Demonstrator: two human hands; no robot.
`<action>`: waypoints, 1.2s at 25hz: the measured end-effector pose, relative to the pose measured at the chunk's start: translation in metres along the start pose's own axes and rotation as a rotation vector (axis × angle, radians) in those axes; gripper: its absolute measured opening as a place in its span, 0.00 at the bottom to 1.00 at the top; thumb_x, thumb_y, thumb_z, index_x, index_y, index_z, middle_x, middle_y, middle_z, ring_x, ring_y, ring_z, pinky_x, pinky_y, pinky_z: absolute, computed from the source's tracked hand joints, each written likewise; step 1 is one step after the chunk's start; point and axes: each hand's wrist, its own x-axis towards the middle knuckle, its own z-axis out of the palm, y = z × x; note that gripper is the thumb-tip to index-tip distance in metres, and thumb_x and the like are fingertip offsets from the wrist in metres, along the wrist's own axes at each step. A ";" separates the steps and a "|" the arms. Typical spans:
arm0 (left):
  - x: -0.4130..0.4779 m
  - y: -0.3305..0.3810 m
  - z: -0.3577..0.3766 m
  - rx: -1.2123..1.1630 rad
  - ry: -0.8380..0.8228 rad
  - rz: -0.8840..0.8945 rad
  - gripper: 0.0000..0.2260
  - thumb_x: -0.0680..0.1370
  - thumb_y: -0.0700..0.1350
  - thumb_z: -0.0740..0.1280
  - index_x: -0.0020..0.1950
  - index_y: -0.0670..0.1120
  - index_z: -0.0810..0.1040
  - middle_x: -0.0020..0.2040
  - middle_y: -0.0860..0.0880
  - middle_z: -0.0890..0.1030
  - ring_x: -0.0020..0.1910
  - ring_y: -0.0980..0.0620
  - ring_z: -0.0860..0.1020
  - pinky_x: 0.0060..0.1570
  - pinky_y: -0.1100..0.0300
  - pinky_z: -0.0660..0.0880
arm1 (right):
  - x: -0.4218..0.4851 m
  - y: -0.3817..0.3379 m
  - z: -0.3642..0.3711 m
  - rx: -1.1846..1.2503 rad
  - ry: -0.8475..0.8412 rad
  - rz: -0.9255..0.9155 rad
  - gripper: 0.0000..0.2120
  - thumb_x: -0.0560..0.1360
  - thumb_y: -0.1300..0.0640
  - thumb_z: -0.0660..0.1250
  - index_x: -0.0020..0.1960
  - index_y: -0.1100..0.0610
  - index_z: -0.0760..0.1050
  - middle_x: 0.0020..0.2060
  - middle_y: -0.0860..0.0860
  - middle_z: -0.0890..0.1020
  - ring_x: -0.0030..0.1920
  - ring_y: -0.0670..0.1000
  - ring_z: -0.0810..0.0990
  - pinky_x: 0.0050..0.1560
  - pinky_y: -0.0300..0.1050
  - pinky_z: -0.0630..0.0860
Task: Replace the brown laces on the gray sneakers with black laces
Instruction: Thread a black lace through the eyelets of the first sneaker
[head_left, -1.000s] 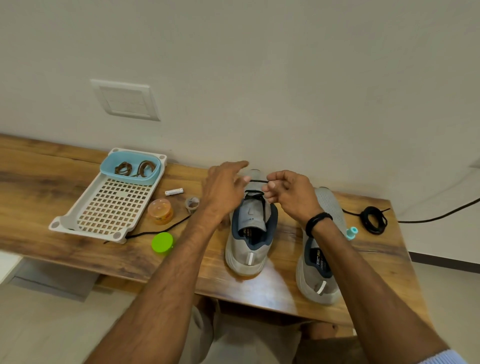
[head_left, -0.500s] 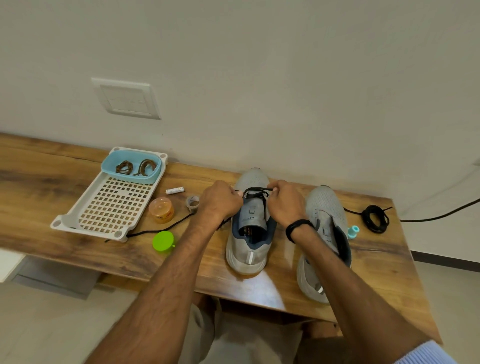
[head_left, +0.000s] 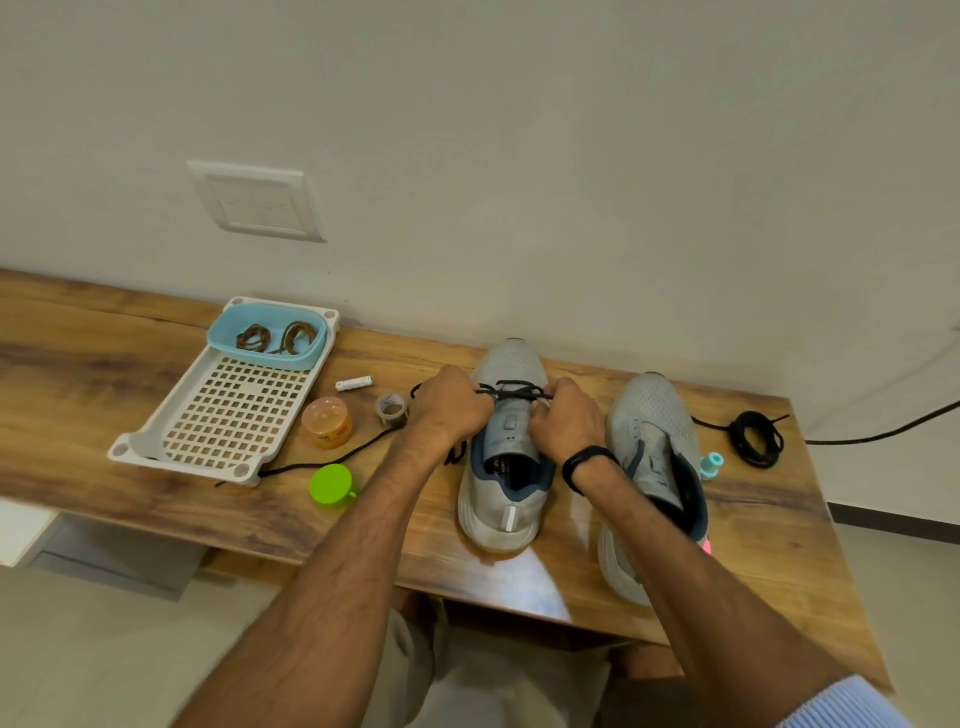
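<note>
Two gray sneakers stand toe-to-wall on the wooden table. The left sneaker (head_left: 506, 499) has a black lace (head_left: 511, 391) crossing its lowest eyelets. My left hand (head_left: 451, 405) pinches the lace at the shoe's left side, and my right hand (head_left: 563, 418) pinches it at the right side. The lace's loose tail (head_left: 322, 462) trails left across the table. The right sneaker (head_left: 652, 431) has no lace. A coiled second black lace (head_left: 756, 439) lies to its right. The brown laces (head_left: 272, 336) sit in a blue tub (head_left: 311, 353).
The blue tub rests in a white perforated tray (head_left: 228, 415) at the left. Between the tray and my left hand lie a battery (head_left: 353, 383), an orange jar (head_left: 327, 422), a tape roll (head_left: 390, 408) and a green cap (head_left: 331, 484). A teal cap (head_left: 710, 464) stands by the right sneaker.
Both hands dropped from above the toe onto the left sneaker's sides, drawing the black lace down across its eyelets. The right sneaker has tipped a little.
</note>
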 end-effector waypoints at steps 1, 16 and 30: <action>-0.003 0.002 -0.002 0.064 0.019 -0.025 0.11 0.77 0.46 0.66 0.50 0.39 0.81 0.48 0.44 0.83 0.49 0.43 0.80 0.42 0.56 0.75 | 0.000 0.002 0.000 0.000 0.000 0.010 0.12 0.78 0.59 0.62 0.60 0.61 0.73 0.54 0.59 0.81 0.54 0.60 0.79 0.45 0.45 0.71; 0.008 -0.003 0.012 -0.298 -0.033 -0.009 0.11 0.79 0.48 0.69 0.47 0.40 0.83 0.43 0.44 0.84 0.42 0.49 0.79 0.44 0.56 0.76 | 0.006 0.011 -0.005 -0.043 0.028 -0.034 0.13 0.79 0.56 0.61 0.59 0.60 0.77 0.54 0.59 0.82 0.55 0.60 0.79 0.49 0.47 0.74; 0.009 -0.002 0.006 0.058 0.124 0.085 0.10 0.80 0.49 0.64 0.44 0.44 0.78 0.43 0.43 0.80 0.46 0.42 0.79 0.41 0.54 0.72 | 0.002 0.008 -0.012 0.059 0.021 -0.008 0.15 0.76 0.51 0.66 0.60 0.57 0.78 0.55 0.55 0.82 0.56 0.56 0.80 0.54 0.46 0.76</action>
